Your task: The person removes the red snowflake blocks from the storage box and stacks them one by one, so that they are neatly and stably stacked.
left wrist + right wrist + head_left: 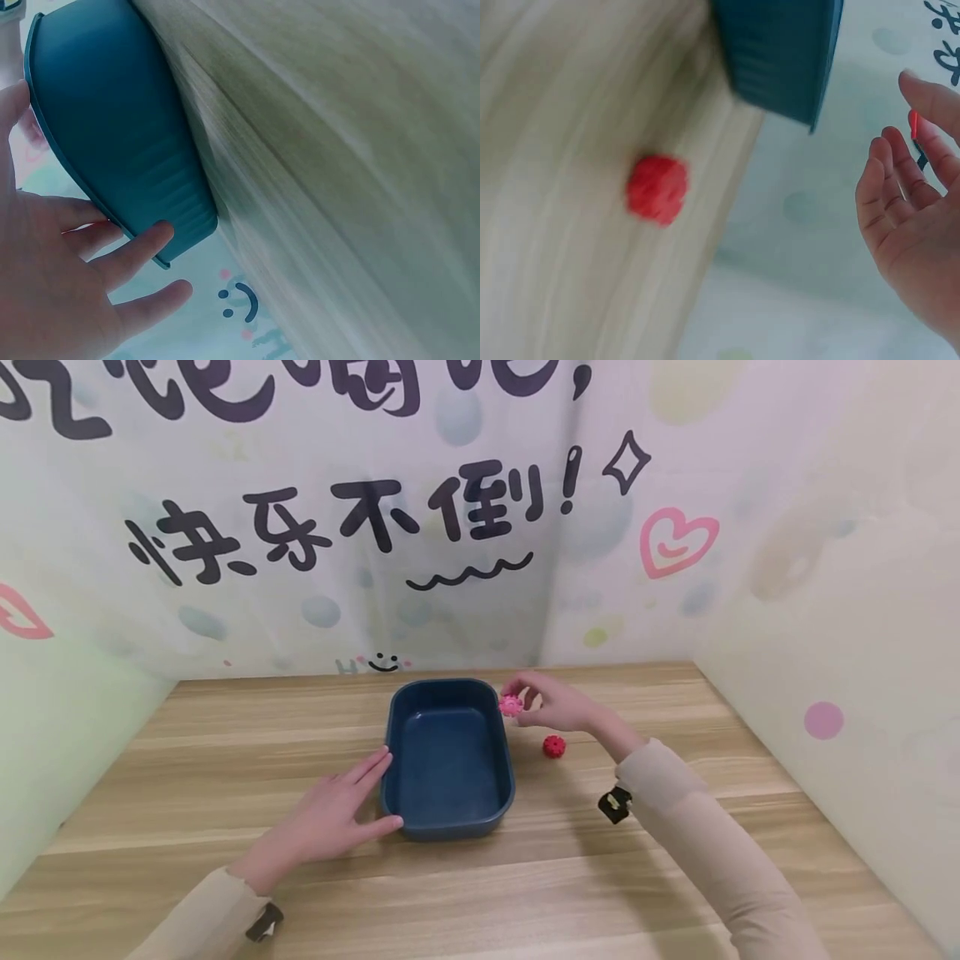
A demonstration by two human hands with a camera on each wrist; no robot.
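Note:
A dark blue rectangular bin [450, 831] stands on the table, its inside bare. My left hand [330, 818] touches the bin's left rim with spread, mostly straight fingers; in the left wrist view the fingertips lie along the bin's outer wall [120, 120]. At the far right rim, my right hand [551, 703] pinches a pink toothed disc, like a small gear or flower [511, 705]. In the right wrist view only a thin red edge [913, 124] of it shows among the fingers. A red toothed piece [554, 746] lies on the table below the right hand, right of the bin.
The wood-grain table [225, 760] meets a printed cloth wall [300, 635] behind the bin, with more pale walls at left and right. Dark bands [615, 804] sit at both sleeve cuffs.

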